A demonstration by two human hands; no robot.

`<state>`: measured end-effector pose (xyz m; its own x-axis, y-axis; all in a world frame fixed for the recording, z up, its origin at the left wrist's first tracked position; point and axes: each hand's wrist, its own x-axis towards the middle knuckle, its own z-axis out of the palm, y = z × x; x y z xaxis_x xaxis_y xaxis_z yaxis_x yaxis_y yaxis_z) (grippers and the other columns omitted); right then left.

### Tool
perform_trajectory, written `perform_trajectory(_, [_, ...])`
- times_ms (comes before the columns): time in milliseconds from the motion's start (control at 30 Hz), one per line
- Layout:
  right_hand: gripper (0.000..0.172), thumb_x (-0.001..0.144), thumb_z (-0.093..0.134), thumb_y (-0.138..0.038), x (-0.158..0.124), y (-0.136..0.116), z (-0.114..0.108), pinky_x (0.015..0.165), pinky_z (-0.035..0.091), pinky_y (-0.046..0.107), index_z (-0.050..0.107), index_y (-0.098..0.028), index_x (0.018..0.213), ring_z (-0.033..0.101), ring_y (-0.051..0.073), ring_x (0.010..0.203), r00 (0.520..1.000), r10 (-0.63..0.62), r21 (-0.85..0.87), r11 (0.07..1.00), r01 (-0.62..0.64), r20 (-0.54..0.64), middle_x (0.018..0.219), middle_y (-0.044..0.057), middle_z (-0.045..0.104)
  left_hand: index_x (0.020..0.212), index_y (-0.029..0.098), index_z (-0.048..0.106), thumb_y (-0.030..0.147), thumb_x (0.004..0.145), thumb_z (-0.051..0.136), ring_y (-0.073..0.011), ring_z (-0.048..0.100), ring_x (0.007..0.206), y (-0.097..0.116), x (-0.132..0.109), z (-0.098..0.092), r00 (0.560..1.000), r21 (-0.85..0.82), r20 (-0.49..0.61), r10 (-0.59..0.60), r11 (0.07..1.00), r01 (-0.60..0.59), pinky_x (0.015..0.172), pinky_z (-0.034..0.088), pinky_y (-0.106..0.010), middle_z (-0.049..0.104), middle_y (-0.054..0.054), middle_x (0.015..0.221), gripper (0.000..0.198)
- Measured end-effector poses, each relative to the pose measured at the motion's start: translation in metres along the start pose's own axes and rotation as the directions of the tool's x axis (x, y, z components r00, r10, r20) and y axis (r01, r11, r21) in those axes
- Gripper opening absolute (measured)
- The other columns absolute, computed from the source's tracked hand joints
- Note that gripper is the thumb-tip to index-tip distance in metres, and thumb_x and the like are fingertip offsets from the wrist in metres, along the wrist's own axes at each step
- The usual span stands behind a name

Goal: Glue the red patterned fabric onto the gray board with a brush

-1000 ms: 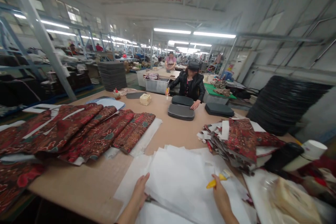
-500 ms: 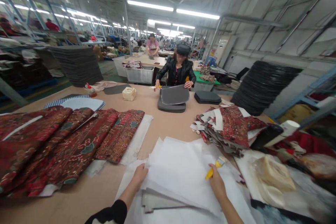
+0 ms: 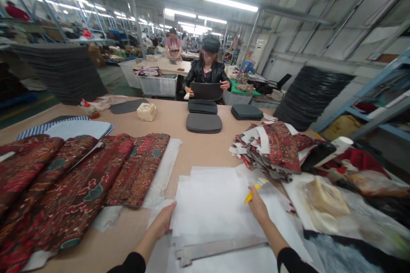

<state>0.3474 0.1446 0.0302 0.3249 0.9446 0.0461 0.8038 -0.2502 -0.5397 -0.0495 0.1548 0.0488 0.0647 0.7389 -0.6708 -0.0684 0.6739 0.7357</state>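
Before me on the table lies a stack of white sheets (image 3: 211, 204), with grey edges showing along its near side. At the left border of this stack is my left hand (image 3: 164, 218), closed on the sheets' edge, its fingers partly hidden. My right hand (image 3: 258, 205) rests over the stack's right part, wrapped round a yellow-handled paintbrush (image 3: 253, 192) whose pale bristles point away from me. Left of the stack, red patterned fabric pieces (image 3: 92, 179) lie folded in overlapping layers.
Opposite, a co-worker (image 3: 208, 68) holds a dark panel (image 3: 206, 91) and a brush behind dark panel stacks (image 3: 204, 123). Patterned scraps (image 3: 272, 145) are heaped right; beside them sits a plastic-wrapped yellowish block (image 3: 329, 198). Another block (image 3: 146, 111) stands farther back. Tall dark stacks (image 3: 64, 72) flank the table.
My left hand has slid nearer along the sheets' edge, and the stack lies straighter. The brush remains in my right hand. The co-worker has raised the dark panel off the stack, and my view has shifted.
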Motion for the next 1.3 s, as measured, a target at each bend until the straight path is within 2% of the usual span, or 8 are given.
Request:
perform_trajectory(100, [0.055, 0.066, 0.036, -0.006, -0.01, 0.009, 0.007, 0.09, 0.045, 0.033, 0.05, -0.017, 0.117, 0.057, 0.021, 0.104, 0.999, 0.049, -0.004, 0.999, -0.049, -0.023, 0.113, 0.009, 0.061, 0.079, 0.017, 0.059, 0.036, 0.066, 0.062, -0.025, 0.056, 0.105, 0.006, 0.013, 0.005, 0.977, 0.168, -0.136, 0.164, 0.976, -0.14, 0.093, 0.04, -0.035, 0.066, -0.012, 0.099, 0.023])
perform_trajectory(267, [0.06, 0.06, 0.034, -0.004, -0.023, 0.025, 0.011, 0.1, 0.039, 0.034, 0.053, -0.018, 0.115, 0.052, 0.019, 0.113, 0.992, 0.067, 0.092, 0.994, -0.057, -0.109, 0.113, 0.006, 0.061, 0.077, 0.017, 0.059, 0.015, 0.058, 0.062, -0.025, 0.056, 0.104, 0.009, 0.016, 0.008, 0.97, 0.27, -0.145, 0.196, 0.951, -0.152, 0.094, 0.04, -0.033, 0.068, -0.009, 0.092, 0.019])
perform_trajectory(433, [0.06, 0.06, 0.035, -0.005, -0.028, 0.028, 0.01, 0.101, 0.039, 0.034, 0.053, -0.019, 0.115, 0.052, 0.018, 0.113, 0.979, 0.131, 0.152, 0.982, -0.108, -0.153, 0.114, 0.004, 0.061, 0.099, 0.018, 0.057, 0.022, 0.06, 0.064, -0.0223, 0.064, 0.081, -0.002, 0.003, 0.006, 0.965, 0.303, -0.179, 0.191, 0.944, -0.131, 0.075, 0.049, -0.031, 0.068, -0.002, 0.074, 0.04])
perform_trajectory(600, [0.059, 0.064, 0.034, -0.003, -0.033, 0.032, 0.007, 0.098, 0.04, 0.033, 0.052, -0.02, 0.117, 0.052, 0.018, 0.113, 0.973, 0.178, 0.101, 0.981, -0.164, -0.147, 0.115, 0.004, 0.06, 0.114, 0.019, 0.047, 0.023, 0.055, 0.071, -0.0217, 0.064, 0.068, -0.018, -0.012, 0.005, 0.993, 0.212, -0.087, 0.074, 0.976, -0.054, 0.068, 0.052, -0.033, 0.068, 0.0, 0.067, 0.064])
perform_trajectory(767, [0.056, 0.066, 0.036, -0.003, -0.037, 0.04, 0.006, 0.095, 0.041, 0.033, 0.05, -0.017, 0.119, 0.053, 0.019, 0.111, 0.977, 0.184, 0.012, 0.983, -0.183, -0.106, 0.117, 0.008, 0.058, 0.089, 0.022, 0.056, 0.038, 0.059, 0.07, -0.0263, 0.062, 0.097, -0.023, -0.023, 0.011, 0.997, 0.124, -0.065, -0.048, 0.991, 0.056, 0.088, 0.047, -0.039, 0.07, -0.006, 0.091, 0.037])
perform_trajectory(900, [0.056, 0.068, 0.034, -0.002, -0.038, 0.043, 0.009, 0.095, 0.041, 0.031, 0.048, -0.018, 0.12, 0.054, 0.018, 0.109, 0.979, 0.177, -0.025, 0.983, -0.181, -0.098, 0.116, 0.007, 0.059, 0.077, 0.021, 0.058, 0.045, 0.064, 0.06, -0.0284, 0.057, 0.106, -0.023, -0.016, 0.013, 0.999, 0.187, -0.04, -0.018, 0.982, 0.026, 0.096, 0.042, -0.04, 0.069, -0.008, 0.095, 0.027])
perform_trajectory(1133, [0.056, 0.068, 0.033, -0.001, -0.041, 0.048, 0.018, 0.093, 0.041, 0.029, 0.049, -0.019, 0.119, 0.054, 0.017, 0.105, 0.976, 0.142, -0.026, 0.989, -0.148, -0.163, 0.109, 0.005, 0.061, 0.071, 0.023, 0.055, 0.023, 0.059, 0.058, -0.0249, 0.062, 0.089, -0.022, -0.016, 0.019, 0.995, 0.238, -0.1, -0.009, 0.971, 0.033, 0.084, 0.048, -0.036, 0.07, -0.003, 0.078, 0.013])
perform_trajectory(1300, [0.048, 0.069, 0.033, -0.001, -0.041, 0.045, 0.008, 0.086, 0.043, 0.037, 0.054, -0.014, 0.11, 0.054, 0.021, 0.092, 0.96, 0.017, -0.095, 0.994, -0.045, -0.279, 0.093, 0.008, 0.061, 0.079, 0.021, 0.055, 0.007, 0.054, 0.052, -0.018, 0.062, 0.065, -0.025, -0.032, 0.02, 0.998, 0.183, -0.029, -0.055, 0.981, 0.06, 0.061, 0.048, -0.027, 0.069, 0.001, 0.072, 0.029])
